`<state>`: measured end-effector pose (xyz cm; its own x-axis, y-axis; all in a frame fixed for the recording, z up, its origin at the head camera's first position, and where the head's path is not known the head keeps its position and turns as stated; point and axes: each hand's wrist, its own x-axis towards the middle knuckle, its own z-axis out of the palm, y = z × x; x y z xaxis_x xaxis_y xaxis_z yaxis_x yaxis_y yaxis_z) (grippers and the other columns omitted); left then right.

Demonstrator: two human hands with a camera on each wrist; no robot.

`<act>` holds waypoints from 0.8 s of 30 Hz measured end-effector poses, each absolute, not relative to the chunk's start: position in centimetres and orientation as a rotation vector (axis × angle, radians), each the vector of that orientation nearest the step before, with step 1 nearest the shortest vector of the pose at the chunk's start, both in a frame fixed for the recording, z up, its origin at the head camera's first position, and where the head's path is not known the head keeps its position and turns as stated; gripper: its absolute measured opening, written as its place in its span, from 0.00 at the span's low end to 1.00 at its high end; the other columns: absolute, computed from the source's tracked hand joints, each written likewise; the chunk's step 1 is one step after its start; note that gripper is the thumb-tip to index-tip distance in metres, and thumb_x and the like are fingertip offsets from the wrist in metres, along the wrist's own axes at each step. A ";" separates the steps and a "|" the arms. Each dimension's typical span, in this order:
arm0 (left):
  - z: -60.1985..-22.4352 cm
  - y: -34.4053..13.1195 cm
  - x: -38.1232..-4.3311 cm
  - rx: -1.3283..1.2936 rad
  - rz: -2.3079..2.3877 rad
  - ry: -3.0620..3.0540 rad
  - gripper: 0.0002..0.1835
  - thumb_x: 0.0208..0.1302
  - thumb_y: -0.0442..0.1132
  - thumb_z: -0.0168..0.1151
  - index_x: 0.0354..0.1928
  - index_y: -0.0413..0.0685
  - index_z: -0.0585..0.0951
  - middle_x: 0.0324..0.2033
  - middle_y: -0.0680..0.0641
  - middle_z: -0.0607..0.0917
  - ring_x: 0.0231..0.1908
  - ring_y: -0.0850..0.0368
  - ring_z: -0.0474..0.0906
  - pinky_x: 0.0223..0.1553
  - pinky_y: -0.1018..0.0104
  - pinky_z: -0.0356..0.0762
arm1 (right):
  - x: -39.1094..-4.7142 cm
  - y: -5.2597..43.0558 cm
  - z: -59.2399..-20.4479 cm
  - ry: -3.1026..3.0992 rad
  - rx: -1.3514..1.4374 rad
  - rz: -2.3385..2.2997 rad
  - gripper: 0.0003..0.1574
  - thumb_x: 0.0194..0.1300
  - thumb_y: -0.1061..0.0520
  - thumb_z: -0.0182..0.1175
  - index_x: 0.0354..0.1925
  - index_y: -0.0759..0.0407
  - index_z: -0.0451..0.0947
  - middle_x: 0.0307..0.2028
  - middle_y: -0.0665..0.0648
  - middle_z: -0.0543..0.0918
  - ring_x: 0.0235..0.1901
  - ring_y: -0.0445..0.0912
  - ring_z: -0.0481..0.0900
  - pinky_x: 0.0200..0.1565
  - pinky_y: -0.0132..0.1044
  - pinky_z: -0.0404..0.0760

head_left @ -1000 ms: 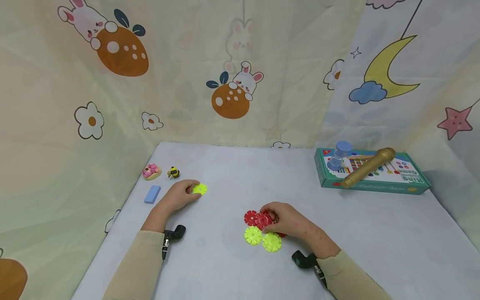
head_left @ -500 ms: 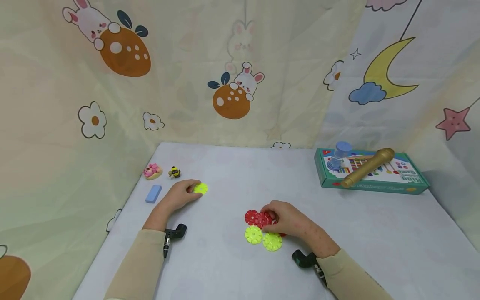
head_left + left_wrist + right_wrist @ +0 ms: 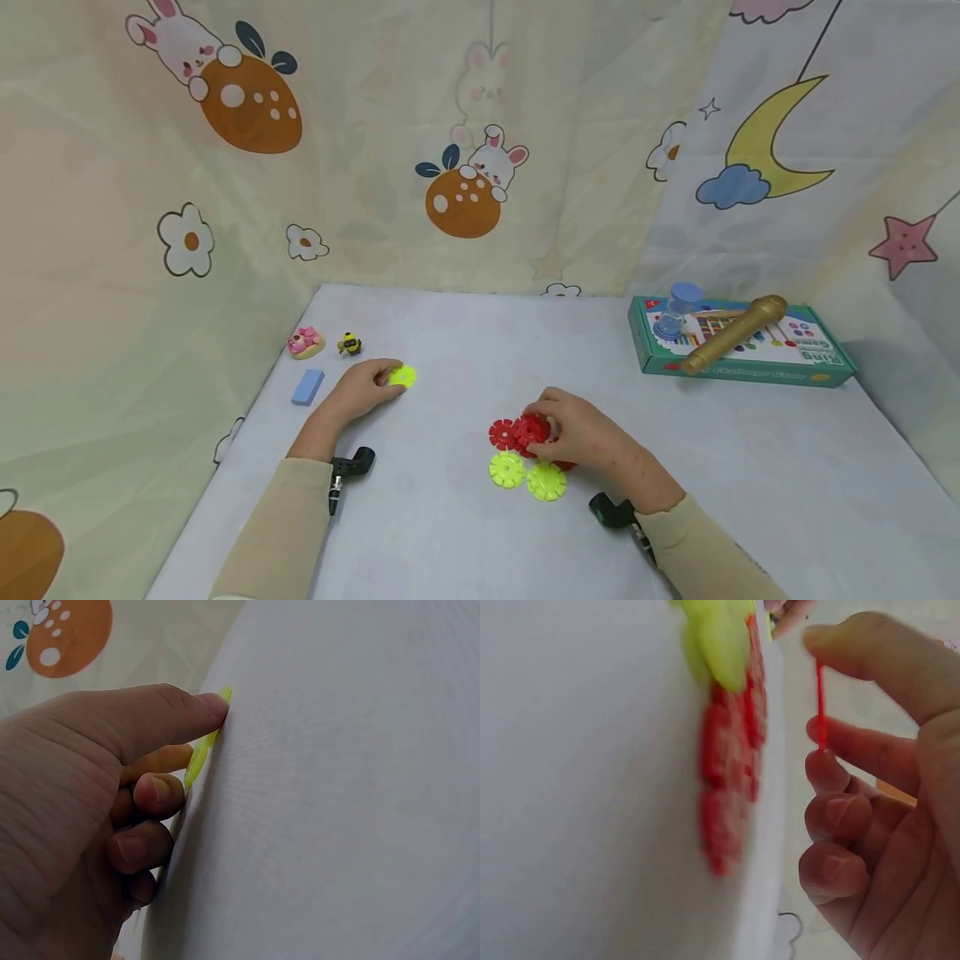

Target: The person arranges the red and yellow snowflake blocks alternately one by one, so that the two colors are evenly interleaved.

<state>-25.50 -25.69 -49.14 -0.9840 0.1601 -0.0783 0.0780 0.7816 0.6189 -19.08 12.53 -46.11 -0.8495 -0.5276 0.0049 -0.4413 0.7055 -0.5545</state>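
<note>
My left hand (image 3: 362,388) pinches a yellow-green notched plastic disc (image 3: 403,377) by its edge at the left of the table; the left wrist view shows the thumb on this disc (image 3: 198,763), close against the white surface. With thumb and fingertips, my right hand (image 3: 585,429) holds a thin red notched disc (image 3: 821,705) raised above a small pile. Under it lie several red discs (image 3: 724,765), overlapping and blurred in the right wrist view. Two yellow-green discs, one left (image 3: 507,469) and one right (image 3: 546,481), lie flat in front of the red ones. My right hand partly hides the pile.
A pink figure (image 3: 305,342), a small bee figure (image 3: 349,343) and a blue block (image 3: 307,387) stand beyond and beside the left hand. At the back right, a green box (image 3: 750,375) carries a blue hourglass-shaped item (image 3: 678,310) and a gold microphone (image 3: 737,333).
My right hand has risen slightly off the pile, lifting a red disc. The left hand stays in place with its yellow-green disc.
</note>
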 end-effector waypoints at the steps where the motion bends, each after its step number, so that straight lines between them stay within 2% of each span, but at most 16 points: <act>1: -49.1 -25.7 -25.5 0.194 0.982 2.846 0.28 0.57 0.52 0.66 0.60 0.53 0.76 0.27 0.48 0.69 0.35 0.53 0.66 0.39 0.56 0.61 | -19.1 12.5 -45.7 2.772 -0.785 -0.844 0.31 0.43 0.47 0.76 0.48 0.46 0.79 0.38 0.41 0.72 0.34 0.42 0.74 0.29 0.27 0.76; 8: -49.0 -25.8 -25.4 0.190 1.000 2.833 0.29 0.57 0.53 0.66 0.60 0.53 0.76 0.27 0.48 0.69 0.36 0.53 0.67 0.38 0.56 0.62 | -19.4 11.2 -42.6 2.931 -0.811 -0.718 0.33 0.41 0.45 0.76 0.49 0.47 0.80 0.42 0.44 0.75 0.39 0.44 0.77 0.31 0.29 0.77; 13: -49.3 -25.8 -25.3 0.205 1.005 2.842 0.29 0.56 0.51 0.67 0.60 0.53 0.76 0.26 0.48 0.68 0.34 0.53 0.66 0.38 0.56 0.62 | -20.0 9.5 -40.9 3.011 -0.874 -0.654 0.34 0.43 0.42 0.75 0.50 0.48 0.80 0.43 0.45 0.75 0.39 0.42 0.77 0.31 0.29 0.77; 16: -49.5 -25.8 -25.5 0.220 1.004 2.843 0.28 0.56 0.51 0.67 0.60 0.53 0.76 0.26 0.47 0.69 0.34 0.53 0.67 0.38 0.56 0.62 | -20.7 8.3 -40.3 3.046 -0.914 -0.612 0.34 0.44 0.40 0.73 0.50 0.47 0.80 0.43 0.45 0.75 0.37 0.39 0.75 0.32 0.27 0.76; 20: -49.5 -25.8 -25.5 0.218 0.982 2.849 0.29 0.57 0.51 0.66 0.60 0.54 0.76 0.33 0.48 0.73 0.37 0.53 0.67 0.41 0.57 0.64 | -22.0 6.3 -39.8 3.049 -0.939 -0.598 0.34 0.45 0.38 0.72 0.50 0.47 0.80 0.42 0.44 0.75 0.37 0.36 0.72 0.33 0.26 0.75; 24: -49.4 -25.7 -25.4 0.187 0.971 2.852 0.29 0.56 0.51 0.67 0.60 0.54 0.76 0.31 0.48 0.73 0.36 0.54 0.68 0.39 0.57 0.64 | -23.4 3.7 -39.8 3.010 -0.946 -0.567 0.34 0.49 0.36 0.69 0.52 0.48 0.79 0.43 0.45 0.74 0.39 0.37 0.71 0.35 0.27 0.75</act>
